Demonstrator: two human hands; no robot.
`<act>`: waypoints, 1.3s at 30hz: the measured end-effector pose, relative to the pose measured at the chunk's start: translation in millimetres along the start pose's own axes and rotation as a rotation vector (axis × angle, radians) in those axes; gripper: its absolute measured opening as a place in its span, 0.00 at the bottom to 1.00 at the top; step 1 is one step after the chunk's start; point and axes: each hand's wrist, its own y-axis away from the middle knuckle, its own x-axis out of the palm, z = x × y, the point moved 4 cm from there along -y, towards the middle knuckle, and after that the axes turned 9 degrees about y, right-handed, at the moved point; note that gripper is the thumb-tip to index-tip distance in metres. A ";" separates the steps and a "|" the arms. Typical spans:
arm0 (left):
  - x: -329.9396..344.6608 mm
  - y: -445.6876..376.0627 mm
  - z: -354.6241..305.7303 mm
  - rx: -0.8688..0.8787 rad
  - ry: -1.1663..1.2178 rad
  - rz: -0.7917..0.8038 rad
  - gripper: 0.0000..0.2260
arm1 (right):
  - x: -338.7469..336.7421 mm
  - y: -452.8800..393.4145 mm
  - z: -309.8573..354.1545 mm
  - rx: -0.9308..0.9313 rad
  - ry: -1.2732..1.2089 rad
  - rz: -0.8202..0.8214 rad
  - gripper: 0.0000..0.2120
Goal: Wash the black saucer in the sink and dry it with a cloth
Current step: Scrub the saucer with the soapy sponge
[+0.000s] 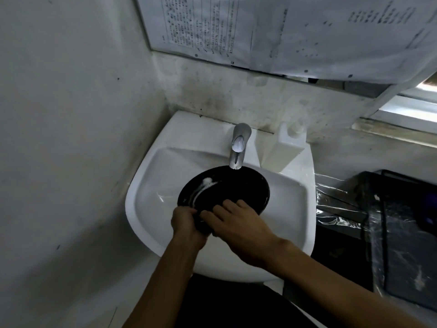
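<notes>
Black saucer (223, 188) tilted over the sink (146, 185) under the tap (237, 147), left hand (185, 223) fingers gripping its near rim, right hand (238, 223) fingers flat on it; prob wet, slippery & breakable, so hold by the rim w/ both.

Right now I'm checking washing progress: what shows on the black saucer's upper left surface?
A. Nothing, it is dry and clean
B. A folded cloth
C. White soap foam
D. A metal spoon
C: a white foamy smear lies on the black saucer, which the left hand grips over the sink.
</notes>
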 end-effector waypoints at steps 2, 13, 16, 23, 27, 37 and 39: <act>-3.4 0.6 -9.4 -0.081 -0.139 0.050 0.17 | -4.2 4.6 -5.2 -0.048 -0.111 0.001 0.22; -11.9 0.3 5.3 0.047 -0.117 -0.071 0.17 | 8.0 6.9 16.1 0.038 0.031 0.026 0.23; -12.4 5.6 -5.7 -0.089 -0.231 0.033 0.16 | 0.2 9.3 10.9 -0.048 -0.044 -0.029 0.22; -17.4 -7.6 -20.7 0.028 -0.213 -0.005 0.17 | -8.0 27.6 -5.7 -0.053 0.033 -0.051 0.19; -19.6 -2.1 0.2 0.075 -0.026 -0.049 0.20 | -3.2 12.9 -2.6 0.092 0.076 0.000 0.23; -23.8 2.6 -23.7 -0.060 -0.295 -0.001 0.12 | -10.5 25.7 -7.8 -0.118 -0.064 -0.003 0.21; -24.7 -4.2 -20.0 0.009 -0.242 -0.041 0.12 | -8.0 25.0 -8.3 -0.043 0.011 -0.018 0.23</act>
